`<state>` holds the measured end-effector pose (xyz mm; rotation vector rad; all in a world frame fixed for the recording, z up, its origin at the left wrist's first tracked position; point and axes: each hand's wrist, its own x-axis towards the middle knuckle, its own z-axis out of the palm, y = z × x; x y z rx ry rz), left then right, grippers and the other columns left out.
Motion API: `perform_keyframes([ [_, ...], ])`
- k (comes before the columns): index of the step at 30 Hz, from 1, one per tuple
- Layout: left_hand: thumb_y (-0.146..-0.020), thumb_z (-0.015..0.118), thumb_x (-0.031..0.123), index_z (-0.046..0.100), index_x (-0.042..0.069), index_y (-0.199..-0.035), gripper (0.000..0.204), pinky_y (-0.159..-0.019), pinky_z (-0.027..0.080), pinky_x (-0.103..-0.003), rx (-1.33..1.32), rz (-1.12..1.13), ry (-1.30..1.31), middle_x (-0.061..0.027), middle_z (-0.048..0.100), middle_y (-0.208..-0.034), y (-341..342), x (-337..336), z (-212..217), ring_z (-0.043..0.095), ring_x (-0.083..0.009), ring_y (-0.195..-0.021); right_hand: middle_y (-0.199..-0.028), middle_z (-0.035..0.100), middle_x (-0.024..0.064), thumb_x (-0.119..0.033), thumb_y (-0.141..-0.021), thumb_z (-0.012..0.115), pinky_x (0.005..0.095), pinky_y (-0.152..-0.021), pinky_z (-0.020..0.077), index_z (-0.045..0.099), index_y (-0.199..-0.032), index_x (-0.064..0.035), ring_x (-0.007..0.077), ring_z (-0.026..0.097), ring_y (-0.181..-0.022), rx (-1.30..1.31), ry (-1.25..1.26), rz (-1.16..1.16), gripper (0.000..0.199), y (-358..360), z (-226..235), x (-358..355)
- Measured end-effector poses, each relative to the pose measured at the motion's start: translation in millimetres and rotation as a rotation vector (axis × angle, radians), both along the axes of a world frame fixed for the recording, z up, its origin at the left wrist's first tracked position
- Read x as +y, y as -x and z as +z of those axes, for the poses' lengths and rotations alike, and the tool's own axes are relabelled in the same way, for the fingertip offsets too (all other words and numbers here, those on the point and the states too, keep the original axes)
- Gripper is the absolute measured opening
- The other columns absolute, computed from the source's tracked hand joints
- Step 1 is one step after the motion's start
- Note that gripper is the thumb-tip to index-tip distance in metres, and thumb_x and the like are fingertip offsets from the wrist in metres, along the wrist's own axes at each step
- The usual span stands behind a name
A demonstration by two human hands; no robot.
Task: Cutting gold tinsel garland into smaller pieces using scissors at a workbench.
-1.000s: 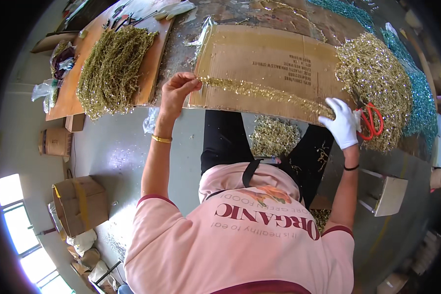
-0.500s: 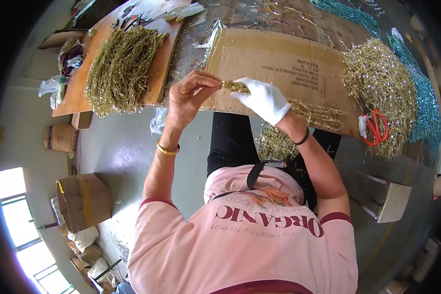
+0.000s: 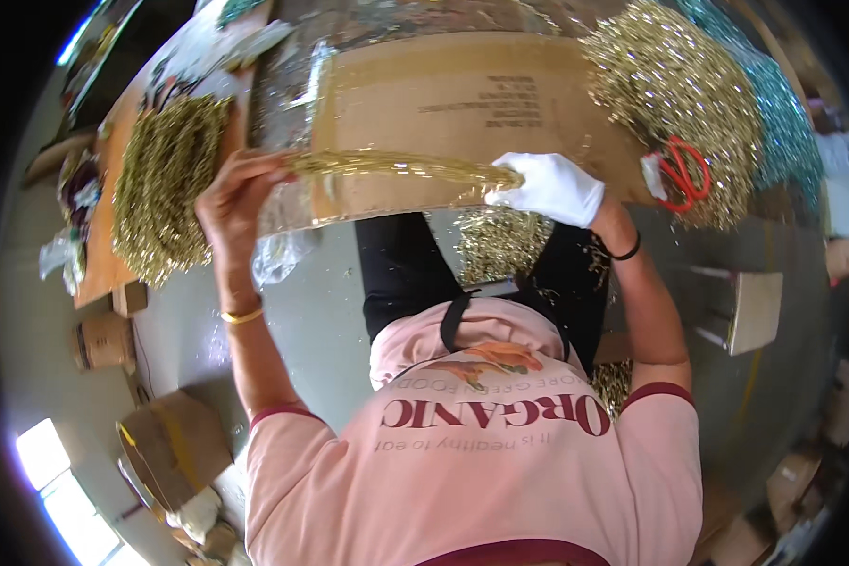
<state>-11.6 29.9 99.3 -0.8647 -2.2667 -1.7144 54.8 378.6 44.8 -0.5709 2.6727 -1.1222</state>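
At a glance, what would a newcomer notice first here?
First, the glittering gold strands spanning from the bare left hand to the white-gloved right hand, over the cardboard. Then the red scissor handles on the right, against a big gold tinsel pile, with teal tinsel at its far right.

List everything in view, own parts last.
Flat cardboard sheet: one, brown, top centre.
Thin tinsel bundle: one, gold, mostly over sheet.
Bushy tinsel heaps: at least three, gold, left, right, below sheet's edge.
Shaggy tinsel: two patches, teal, upper right, top left.
Looped scissors handles: one pair, red, by right heap.
Flat wooden board: one, orange, left.
Crumpled plastic bag: at least one, clear, left.
Square cardboard boxes: at least three, brown, left floor.
Paned window: one, white, lower left.
Other rim items: blurred, uncounted.
Cloth shirt: one, pink, bottom.
Cloth trousers: one pair, black, centre.
Left hand: one, bare, pinching bundle's left end.
Right hand: one, white-gloved, gripping its right end.
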Motion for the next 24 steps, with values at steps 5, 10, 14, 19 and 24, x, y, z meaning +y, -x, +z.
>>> perform_keyframes([
  [5,-0.073,0.059,-0.015,0.064,-0.004,-0.088,0.019,-0.07,0.054,-0.028,-0.071,-0.099,-0.004,-0.0143,0.061,-0.092,13.7,-28.3,-21.0,0.06,-0.0183,-0.083,-0.067,0.056,0.0021,-0.018,-0.082,0.061,0.0204,-0.049,0.0402,0.039,-0.127,0.0034,0.0073,0.05,-0.052,-0.856,0.355,-0.192,0.055,-41.1,25.9,59.2],
  [10,-0.073,0.058,-0.015,0.065,-0.002,-0.087,0.021,-0.077,0.05,-0.026,-0.264,-0.167,0.001,-0.0119,0.062,-0.095,12.8,-14.7,-44.4,0.059,-0.016,-0.087,-0.071,0.057,0.0027,-0.016,-0.084,0.058,0.02,-0.055,0.0424,0.043,-0.126,-0.0001,0.0068,0.051,-0.056,-0.875,0.543,-0.172,0.047,-66.8,-4.8,90.0],
  [14,-0.073,0.058,-0.016,0.064,-0.001,-0.089,0.023,-0.077,0.049,-0.025,-0.185,-0.116,-0.019,-0.0116,0.063,-0.093,3.4,1.7,-22.6,0.059,-0.0168,-0.088,-0.085,0.062,0.002,-0.015,-0.086,0.057,0.0221,-0.07,0.0476,0.05,-0.123,-0.0056,0.0066,0.057,-0.072,-0.551,0.276,-0.273,0.039,-68.3,-5.8,88.9],
  [19,-0.073,0.063,-0.008,0.064,0.001,-0.086,0.016,-0.078,0.048,-0.026,0.047,-0.21,-0.122,-0.0124,0.063,-0.092,-5.8,44.6,37.3,0.059,-0.0186,-0.087,-0.097,0.064,0.0066,-0.02,-0.082,0.061,0.0262,-0.077,0.047,0.052,-0.12,-0.004,0.0113,0.059,-0.083,-0.536,0.237,-0.401,0.042,-93.7,-34.6,120.3],
  [24,-0.074,0.062,-0.006,0.064,0.001,-0.089,0.017,-0.07,0.051,-0.028,0.053,-0.389,0.039,-0.0106,0.063,-0.088,-9.2,91.3,74.4,0.06,-0.0175,-0.081,-0.1,0.062,0.0113,-0.029,-0.074,0.07,0.0305,-0.08,0.0462,0.059,-0.11,-0.005,0.0163,0.06,-0.087,-0.182,-0.289,-0.808,0.045,-116.5,-5.4,134.5],
])
